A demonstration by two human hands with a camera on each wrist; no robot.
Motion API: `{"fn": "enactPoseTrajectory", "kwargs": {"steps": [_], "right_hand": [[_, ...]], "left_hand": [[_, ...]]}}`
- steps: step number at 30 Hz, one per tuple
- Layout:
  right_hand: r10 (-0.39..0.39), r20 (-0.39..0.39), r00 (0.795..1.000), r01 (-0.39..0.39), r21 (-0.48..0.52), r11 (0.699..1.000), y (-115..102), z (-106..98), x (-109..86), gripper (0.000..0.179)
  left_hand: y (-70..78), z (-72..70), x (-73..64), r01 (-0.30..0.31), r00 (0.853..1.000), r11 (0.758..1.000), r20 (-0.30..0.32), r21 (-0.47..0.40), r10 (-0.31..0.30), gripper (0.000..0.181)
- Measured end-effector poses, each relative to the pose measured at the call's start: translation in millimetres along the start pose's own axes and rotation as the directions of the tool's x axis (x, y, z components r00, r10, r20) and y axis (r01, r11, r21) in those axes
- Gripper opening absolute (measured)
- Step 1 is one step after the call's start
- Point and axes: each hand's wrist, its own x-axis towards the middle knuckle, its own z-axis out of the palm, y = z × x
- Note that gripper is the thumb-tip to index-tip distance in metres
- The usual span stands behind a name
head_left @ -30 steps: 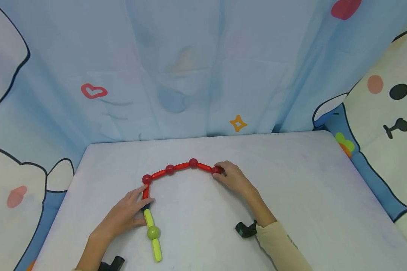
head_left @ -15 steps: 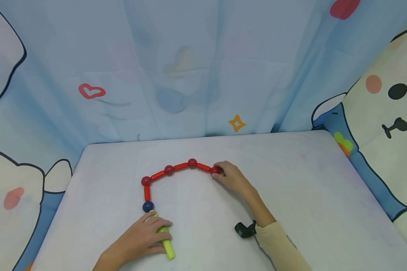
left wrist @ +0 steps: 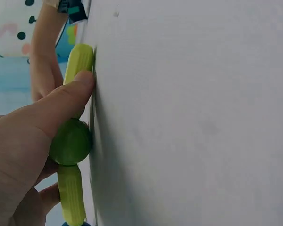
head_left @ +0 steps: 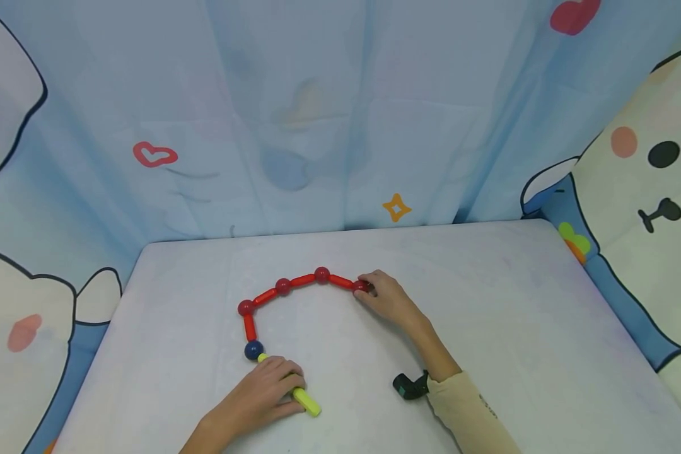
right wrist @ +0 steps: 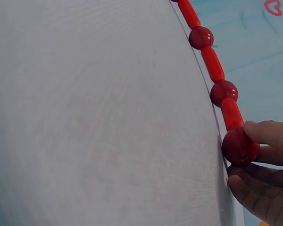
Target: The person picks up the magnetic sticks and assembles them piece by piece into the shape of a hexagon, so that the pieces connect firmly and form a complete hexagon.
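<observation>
A bent chain of red rods (head_left: 302, 280) and dark red balls (head_left: 321, 275) lies on the table, ending at a blue ball (head_left: 253, 350) on its near left. From the blue ball runs a yellow-green rod (left wrist: 71, 195), then a green ball (left wrist: 71, 142) and a second yellow-green rod (left wrist: 79, 59). My left hand (head_left: 263, 394) grips this section, its thumb (left wrist: 85, 81) on the second rod; in the head view the hand hides the green ball. At the chain's right end my right hand (head_left: 388, 296) pinches the last red ball (right wrist: 239, 147).
The white-covered table (head_left: 488, 315) stretches around the chain. A light blue curtain (head_left: 318, 126) with cartoon prints hangs behind it. A black wrist device (head_left: 410, 386) sits by the right cuff.
The left hand has moved from the red rod and blue ball down to the yellow-green section and swung its free end to the right. The right hand stays at the end ball.
</observation>
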Motion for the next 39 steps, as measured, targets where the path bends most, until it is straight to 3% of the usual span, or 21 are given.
{"fn": "enactPoseTrajectory", "kwargs": {"steps": [4,7,13,16,23,34,39], "right_hand": [[0.001,0.001,1.0,-0.001,0.006,1.0,0.9,0.7,-0.6,0.041],[-0.003,0.002,1.0,0.003,0.002,1.0,1.0,0.9,-1.1,0.042],[0.005,0.005,1.0,-0.005,-0.012,1.0,0.5,2.1,-1.0,0.042],[0.011,0.006,1.0,-0.011,-0.025,1.0,-0.1,3.1,-1.2,0.043],[0.014,0.02,1.0,-0.014,-0.027,1.0,-0.4,3.2,-2.3,0.043],[0.008,0.047,0.999,-0.007,-0.028,1.0,-3.9,-1.1,-3.3,0.039],[-0.001,0.026,1.0,0.003,-0.082,0.997,-5.8,0.5,-2.6,0.038]], "left_hand": [[4.8,1.4,10.7,0.081,0.995,0.993,0.056,-0.085,-0.076,0.027],[6.9,3.3,19.2,0.142,0.989,0.982,0.062,-0.123,-0.135,0.026],[11.6,7.5,33.8,0.182,0.983,0.979,0.006,-0.089,-0.182,0.026],[14.1,8.7,38.8,0.214,0.977,0.973,0.022,-0.08,-0.213,0.026],[16.7,9.1,46.9,0.326,0.945,0.936,0.083,-0.131,-0.317,0.029],[22.5,9.0,71.1,0.395,0.918,0.899,0.047,-0.187,-0.394,0.026],[24.0,11.4,82.2,0.444,0.892,0.872,0.01,-0.207,-0.452,0.028]]}}
